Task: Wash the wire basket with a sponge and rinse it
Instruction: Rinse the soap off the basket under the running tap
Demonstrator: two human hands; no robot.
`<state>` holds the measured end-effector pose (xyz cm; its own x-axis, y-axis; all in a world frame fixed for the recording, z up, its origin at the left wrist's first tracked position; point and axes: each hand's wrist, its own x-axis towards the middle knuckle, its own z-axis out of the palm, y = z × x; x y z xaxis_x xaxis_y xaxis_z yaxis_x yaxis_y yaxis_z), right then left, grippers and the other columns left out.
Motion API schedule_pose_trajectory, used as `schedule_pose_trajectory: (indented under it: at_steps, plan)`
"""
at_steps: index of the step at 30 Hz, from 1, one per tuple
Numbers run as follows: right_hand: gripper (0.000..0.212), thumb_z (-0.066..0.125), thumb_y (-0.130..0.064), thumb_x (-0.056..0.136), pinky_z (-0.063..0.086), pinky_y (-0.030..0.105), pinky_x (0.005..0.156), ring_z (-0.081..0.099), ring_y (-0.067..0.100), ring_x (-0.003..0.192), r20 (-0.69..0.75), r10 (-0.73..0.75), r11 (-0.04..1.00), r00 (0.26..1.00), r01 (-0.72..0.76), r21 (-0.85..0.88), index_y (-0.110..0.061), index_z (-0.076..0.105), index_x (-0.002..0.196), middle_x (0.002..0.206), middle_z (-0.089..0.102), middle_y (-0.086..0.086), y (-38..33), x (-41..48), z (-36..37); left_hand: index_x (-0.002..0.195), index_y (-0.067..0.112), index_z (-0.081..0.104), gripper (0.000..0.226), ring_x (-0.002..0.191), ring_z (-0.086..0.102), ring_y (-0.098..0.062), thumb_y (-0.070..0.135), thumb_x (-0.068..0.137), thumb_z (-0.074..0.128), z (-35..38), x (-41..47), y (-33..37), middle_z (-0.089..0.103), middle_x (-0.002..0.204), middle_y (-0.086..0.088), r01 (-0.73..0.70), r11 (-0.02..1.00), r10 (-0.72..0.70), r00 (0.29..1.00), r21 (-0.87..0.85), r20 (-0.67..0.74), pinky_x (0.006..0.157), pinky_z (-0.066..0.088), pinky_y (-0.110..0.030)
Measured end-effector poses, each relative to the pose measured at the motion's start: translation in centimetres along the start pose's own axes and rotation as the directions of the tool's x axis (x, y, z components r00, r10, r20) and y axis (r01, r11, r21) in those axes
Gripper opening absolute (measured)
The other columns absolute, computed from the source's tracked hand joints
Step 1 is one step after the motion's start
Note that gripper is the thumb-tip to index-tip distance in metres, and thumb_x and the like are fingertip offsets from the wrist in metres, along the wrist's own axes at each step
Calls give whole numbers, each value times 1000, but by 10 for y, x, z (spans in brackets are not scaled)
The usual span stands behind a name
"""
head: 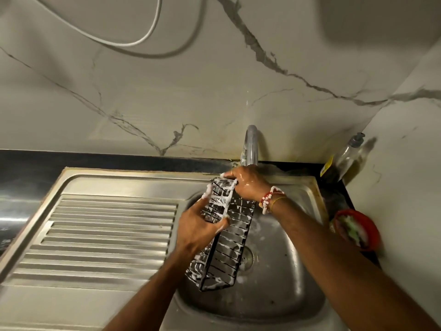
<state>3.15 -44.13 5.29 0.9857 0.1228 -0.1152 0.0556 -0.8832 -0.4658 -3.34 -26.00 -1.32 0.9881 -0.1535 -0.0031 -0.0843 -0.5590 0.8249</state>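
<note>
A long black wire basket, streaked with white foam, hangs tilted over the steel sink bowl, its far end up under the tap. My left hand grips its left side near the middle, fingers foamy. My right hand, wet and with bead bracelets on the wrist, holds the basket's top end just below the spout. No sponge shows in either hand. Whether water is running I cannot tell.
A ribbed steel drainboard lies left of the bowl. A dish-soap bottle stands in the back right corner. A red dish with something green and white in it sits on the black counter to the right. Marble wall behind.
</note>
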Motion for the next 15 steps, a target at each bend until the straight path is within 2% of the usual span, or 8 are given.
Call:
schedule_pose_trajectory:
  at_steps: [3, 5, 7, 8, 10, 12, 14, 15]
  plan:
    - [27, 53, -3, 87, 52, 32, 82, 64, 31, 96, 129, 121, 992, 984, -117, -39, -4, 64, 112, 105, 66, 17, 20, 3, 3, 147, 56, 26, 95, 129, 42, 1, 61, 68, 78, -4, -5, 2, 39, 142, 25, -38, 999, 37, 999, -17, -36, 98, 38, -12]
    - [21, 53, -6, 88, 52, 35, 83, 63, 34, 99, 147, 171, 984, 974, -162, -74, -1, 65, 105, 107, 66, 19, 27, 2, 2, 149, 57, 23, 96, 120, 48, 7, 60, 69, 78, -6, -2, 2, 39, 143, 24, -49, 998, 47, 998, -43, -31, 96, 43, -21]
    - [22, 54, -4, 87, 52, 34, 86, 63, 34, 100, 95, 95, 995, 991, -90, -48, -2, 65, 106, 107, 66, 19, 20, 5, 1, 148, 57, 26, 95, 113, 55, 6, 63, 68, 77, -7, 2, 1, 45, 148, 16, -35, 999, 35, 999, -38, -19, 97, 49, -29]
    - [26, 55, -1, 86, 52, 33, 88, 64, 33, 100, 67, 54, 998, 996, -55, 9, -4, 66, 110, 108, 66, 18, 12, 6, 0, 148, 55, 28, 94, 118, 53, 2, 64, 67, 76, -7, 3, 0, 47, 150, 12, -36, 999, 35, 999, -25, -13, 100, 49, -30]
    - [40, 56, 2, 85, 52, 26, 85, 65, 27, 99, 50, 17, 995, 999, -21, 95, -13, 64, 120, 111, 67, 12, 1, 9, -2, 147, 54, 29, 94, 128, 45, 0, 64, 67, 77, -3, 3, -4, 45, 151, 15, -47, 999, 47, 999, -7, -14, 102, 43, -18]
    - [34, 55, 1, 87, 48, 19, 75, 65, 26, 96, 109, 30, 996, 994, -39, 77, -9, 65, 118, 101, 69, 9, 4, 14, 0, 147, 55, 29, 93, 128, 43, 3, 59, 69, 79, -1, 3, -6, 41, 149, 19, -40, 999, 40, 999, -25, -23, 91, 35, 0]
    - [19, 53, -3, 90, 43, 18, 65, 62, 26, 90, 180, 70, 996, 981, -78, 37, 3, 65, 105, 78, 61, 3, 15, 14, 0, 143, 61, 28, 90, 123, 45, 8, 56, 70, 81, -1, 2, -8, 41, 150, 19, -42, 998, 40, 998, -47, -37, 88, 32, 2]
    - [19, 53, -5, 91, 40, 19, 63, 59, 26, 88, 198, 92, 995, 976, -99, 26, 5, 64, 103, 76, 57, 4, 18, 14, -1, 143, 61, 27, 90, 121, 46, 9, 55, 71, 81, -1, 1, -9, 40, 150, 21, -50, 997, 48, 998, -57, -45, 89, 33, 1]
